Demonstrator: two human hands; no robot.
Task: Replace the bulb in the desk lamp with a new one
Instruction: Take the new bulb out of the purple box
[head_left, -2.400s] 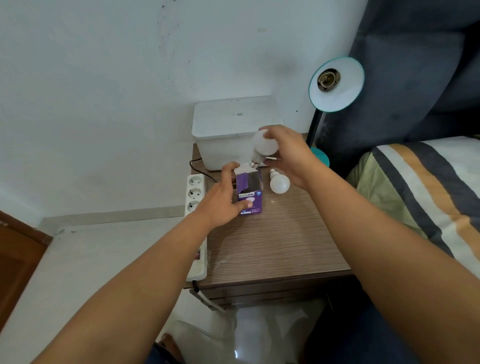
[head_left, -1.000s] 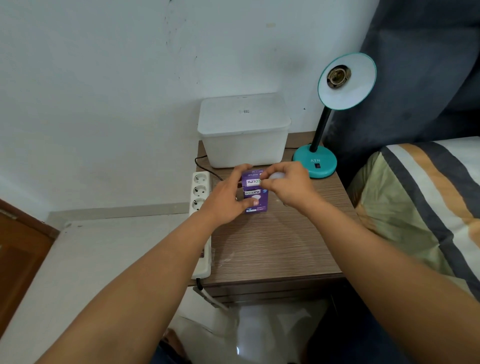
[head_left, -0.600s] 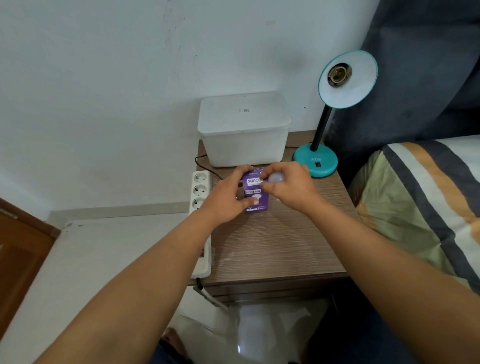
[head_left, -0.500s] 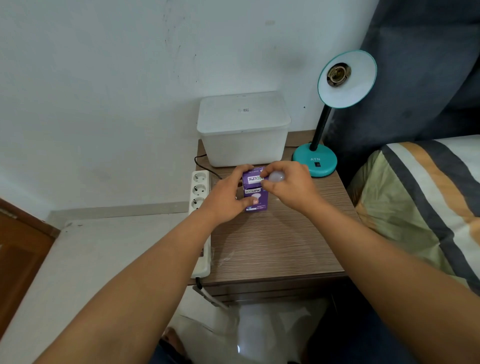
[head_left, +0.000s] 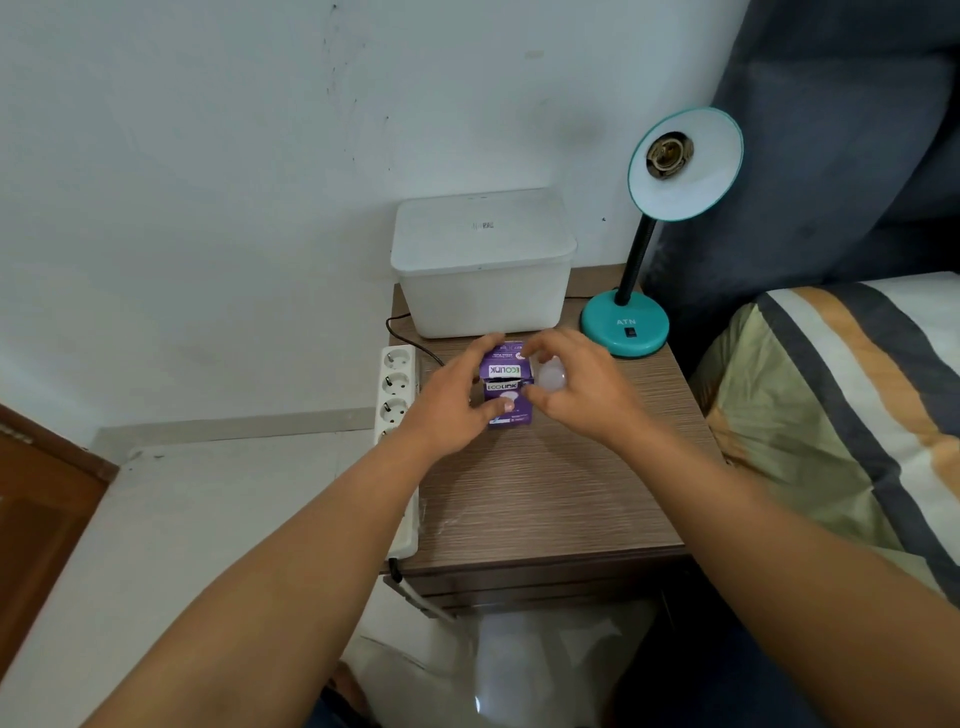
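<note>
Now, left to right. Power strip (head_left: 396, 384) lay along nightstand (head_left: 545, 493) edge. Left hand (head_left: 451, 402) curled around purple bulb box (head_left: 506, 387), thumb on its front, steadying it upright. Box probably light, thin card, easy to crush. Right hand (head_left: 576, 395), fingers half closed, touched box flap; white bulb (head_left: 550, 376) lay on nightstand just beside box, under that hand. Whether fingers gripped bulb: cannot tell. Bulb judged light, smooth, fragile; best held by round dome. Lamp (head_left: 675, 171) socket stood empty.

A purple bulb box (head_left: 506, 387) stands on the tabletop (head_left: 545, 493), a white bulb (head_left: 551, 376) at its three o'clock, the teal lamp's (head_left: 626, 327) socket (head_left: 669, 154) bare.
</note>
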